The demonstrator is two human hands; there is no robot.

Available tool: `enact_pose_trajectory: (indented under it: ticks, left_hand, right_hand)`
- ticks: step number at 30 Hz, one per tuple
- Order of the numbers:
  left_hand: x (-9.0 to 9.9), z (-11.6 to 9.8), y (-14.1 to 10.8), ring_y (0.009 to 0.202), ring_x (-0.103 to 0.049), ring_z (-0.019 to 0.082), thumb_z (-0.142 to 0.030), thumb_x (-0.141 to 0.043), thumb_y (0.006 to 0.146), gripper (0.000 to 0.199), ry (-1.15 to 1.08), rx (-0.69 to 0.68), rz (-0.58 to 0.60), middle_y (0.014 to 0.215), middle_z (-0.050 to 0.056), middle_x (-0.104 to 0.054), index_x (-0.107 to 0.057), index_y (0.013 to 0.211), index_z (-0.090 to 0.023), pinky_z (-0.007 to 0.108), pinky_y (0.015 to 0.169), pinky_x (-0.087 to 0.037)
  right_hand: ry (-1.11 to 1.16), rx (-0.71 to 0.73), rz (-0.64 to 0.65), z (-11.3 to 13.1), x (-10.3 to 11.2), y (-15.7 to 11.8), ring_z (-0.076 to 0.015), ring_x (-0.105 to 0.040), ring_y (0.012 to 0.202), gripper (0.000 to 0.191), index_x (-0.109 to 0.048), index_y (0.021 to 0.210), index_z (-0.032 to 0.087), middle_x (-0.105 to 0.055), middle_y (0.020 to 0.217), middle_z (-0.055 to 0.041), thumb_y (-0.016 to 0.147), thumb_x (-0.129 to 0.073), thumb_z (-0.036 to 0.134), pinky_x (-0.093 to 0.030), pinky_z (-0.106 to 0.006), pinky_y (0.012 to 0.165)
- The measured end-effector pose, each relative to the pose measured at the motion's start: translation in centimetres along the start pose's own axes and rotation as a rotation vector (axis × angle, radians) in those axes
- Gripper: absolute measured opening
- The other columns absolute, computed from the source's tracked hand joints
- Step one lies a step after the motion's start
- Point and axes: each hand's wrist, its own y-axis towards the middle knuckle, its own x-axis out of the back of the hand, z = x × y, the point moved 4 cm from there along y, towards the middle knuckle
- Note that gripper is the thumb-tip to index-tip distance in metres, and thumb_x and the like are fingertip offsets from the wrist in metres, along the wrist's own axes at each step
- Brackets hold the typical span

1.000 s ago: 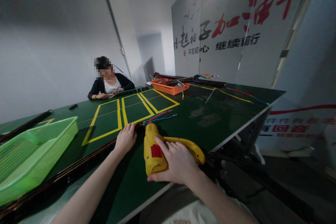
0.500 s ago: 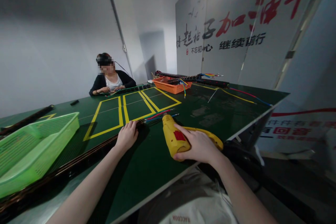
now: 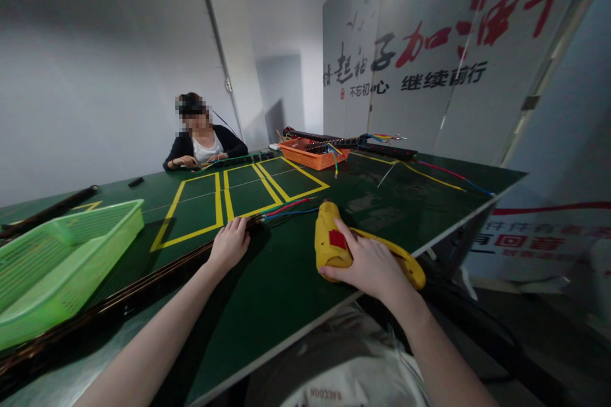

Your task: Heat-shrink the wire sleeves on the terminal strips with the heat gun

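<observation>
Yellow, likely rigid and weighty, the heat gun [image 3: 327,235] sits at four o'clock from the coloured wires [image 3: 289,207], best held round its body, where the right hand [image 3: 372,262] has its fingers wrapped. The left hand [image 3: 230,243] covers the dark bundle [image 3: 138,296]; whether its fingers grip, I cannot tell.

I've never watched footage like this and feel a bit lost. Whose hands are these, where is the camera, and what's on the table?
There is no robot here: these are one person's bare hands. The camera is worn on that person's head, so you look forward and down past their arms. The right hand holds a yellow gun-shaped tool. The left hand lies over a long dark strip, with coloured wires coming from its end. The green table also carries a green basket, an orange basket and yellow outlines. Across it sits another person.
</observation>
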Motion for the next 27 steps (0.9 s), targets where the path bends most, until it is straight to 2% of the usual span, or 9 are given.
enact_pose_trajectory:
  ticks: [7,15,21,27]
  left_hand:
    - [-0.2,0.2,0.0,0.104,-0.051,0.022,-0.026,-0.036,0.087,0.037,0.015,0.002,-0.012,0.112,0.01,-0.053,-0.042,0.122,-0.015,0.034,0.084,-0.044]
    - [-0.1,-0.1,0.0,0.103,-0.051,0.022,-0.026,-0.036,0.087,0.037,0.027,-0.004,-0.026,0.111,0.009,-0.052,-0.041,0.123,-0.015,0.033,0.083,-0.044]
    - [0.1,-0.2,0.0,0.103,-0.051,0.022,-0.025,-0.037,0.087,0.036,0.04,0.014,-0.022,0.11,0.01,-0.052,-0.042,0.122,-0.015,0.033,0.082,-0.044]
    - [0.1,-0.2,0.0,0.104,-0.05,0.022,-0.025,-0.037,0.087,0.038,0.03,0.009,-0.032,0.112,0.01,-0.052,-0.04,0.123,-0.015,0.033,0.084,-0.044]
  right_hand:
    - [0.06,0.065,0.011,2.8,-0.6,-0.9,-0.03,-0.056,0.097,0.109,-0.016,0.143,0.012,-0.058,0.109,-0.016,0.063,-0.038,0.084,-0.039,-0.04,0.083]
    - [0.125,0.174,0.03,6.4,-1.3,-1.1,-0.03,-0.055,0.096,0.116,-0.019,0.142,0.01,-0.059,0.104,-0.0173,0.059,-0.033,0.088,-0.039,-0.041,0.084]
    - [0.153,0.268,0.044,9.7,-1.9,-1.2,-0.0299,-0.056,0.093,0.118,-0.023,0.141,0.01,-0.059,0.102,-0.0172,0.055,-0.037,0.089,-0.041,-0.041,0.083]
    - [0.182,0.295,0.017,10.5,-2.4,-1.4,-0.0294,-0.055,0.097,0.118,-0.023,0.141,0.012,-0.058,0.107,-0.0171,0.053,-0.033,0.091,-0.041,-0.041,0.085]
